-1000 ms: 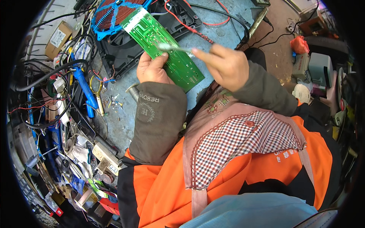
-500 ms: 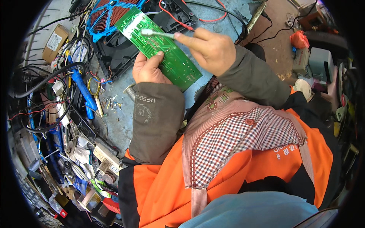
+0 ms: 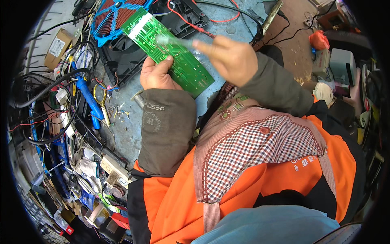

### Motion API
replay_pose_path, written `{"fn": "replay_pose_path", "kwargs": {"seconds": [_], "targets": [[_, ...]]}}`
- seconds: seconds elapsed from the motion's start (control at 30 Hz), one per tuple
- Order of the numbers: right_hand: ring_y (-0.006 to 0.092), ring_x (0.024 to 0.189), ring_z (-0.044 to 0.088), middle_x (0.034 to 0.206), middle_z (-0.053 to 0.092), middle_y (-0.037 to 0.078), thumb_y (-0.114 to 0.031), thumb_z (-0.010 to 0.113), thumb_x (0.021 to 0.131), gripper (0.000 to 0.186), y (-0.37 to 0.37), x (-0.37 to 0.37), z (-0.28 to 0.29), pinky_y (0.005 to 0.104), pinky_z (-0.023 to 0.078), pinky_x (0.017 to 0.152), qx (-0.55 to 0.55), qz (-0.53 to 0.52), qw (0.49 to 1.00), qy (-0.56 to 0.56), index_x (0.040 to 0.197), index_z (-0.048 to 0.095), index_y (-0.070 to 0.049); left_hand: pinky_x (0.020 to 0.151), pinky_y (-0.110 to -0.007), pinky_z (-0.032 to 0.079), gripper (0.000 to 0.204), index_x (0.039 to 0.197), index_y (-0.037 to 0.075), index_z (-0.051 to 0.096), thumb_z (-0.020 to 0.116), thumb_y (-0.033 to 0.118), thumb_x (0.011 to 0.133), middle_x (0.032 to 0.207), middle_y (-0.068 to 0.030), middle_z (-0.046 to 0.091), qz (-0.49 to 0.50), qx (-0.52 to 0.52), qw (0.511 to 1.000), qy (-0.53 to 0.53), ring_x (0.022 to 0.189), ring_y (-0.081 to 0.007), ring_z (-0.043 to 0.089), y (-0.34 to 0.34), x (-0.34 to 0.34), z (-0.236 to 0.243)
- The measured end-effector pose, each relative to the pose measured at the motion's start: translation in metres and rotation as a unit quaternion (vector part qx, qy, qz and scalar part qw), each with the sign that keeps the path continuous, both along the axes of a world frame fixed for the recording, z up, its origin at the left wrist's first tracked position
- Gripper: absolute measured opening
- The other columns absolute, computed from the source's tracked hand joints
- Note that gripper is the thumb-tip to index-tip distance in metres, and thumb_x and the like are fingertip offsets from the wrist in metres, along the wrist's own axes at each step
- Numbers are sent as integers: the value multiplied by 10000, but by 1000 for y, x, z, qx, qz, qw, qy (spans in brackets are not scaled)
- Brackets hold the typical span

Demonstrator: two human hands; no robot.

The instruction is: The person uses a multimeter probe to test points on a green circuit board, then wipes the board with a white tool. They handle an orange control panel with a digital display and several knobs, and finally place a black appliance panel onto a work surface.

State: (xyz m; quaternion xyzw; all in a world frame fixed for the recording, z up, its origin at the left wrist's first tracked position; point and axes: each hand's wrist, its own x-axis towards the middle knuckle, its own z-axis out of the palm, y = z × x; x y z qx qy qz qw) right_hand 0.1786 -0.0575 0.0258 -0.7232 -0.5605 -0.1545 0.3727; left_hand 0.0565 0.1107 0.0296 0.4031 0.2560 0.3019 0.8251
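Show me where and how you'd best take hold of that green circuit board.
I'd pinch the green circuit board midway along its long lower-left edge, coming from below. It's thin, flat and slants down to the right, so that edge faces the wearer. The left hand grips there, thumb on top, leaving most of the face open to the white-tipped tool.

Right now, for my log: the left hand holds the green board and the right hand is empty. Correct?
Not quite: the right hand holds a pale-tipped tool, as the head view shows. The left hand holds the green board.
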Motion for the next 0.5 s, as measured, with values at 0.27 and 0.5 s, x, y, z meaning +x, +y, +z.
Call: {"fn": "replay_pose_path", "kwargs": {"seconds": [0.27, 0.5], "targets": [[272, 599, 573, 785, 510, 89, 42, 693, 822, 528, -5, -11, 3, 373, 493, 526, -7, 32, 999, -8, 1323, 697, -124, 930, -413, 590, 358, 1227, -108, 616, 540, -138, 878, 1118, -185, 715, -4, 9, 1000, 1, 987, -288, 719, -1, -1, 0], [263, 599, 591, 783, 512, 59, -89, 703, 864, 423, 1, -11, 1, 379, 487, 503, -2, 25, 1000, -3, 1280, 713, -166, 928, -408, 594, 367, 1243, -107, 609, 534, -134, 885, 1149, -192, 707, -8, 12, 1000, 9, 996, -292, 718, 0, -2, 0]]}}
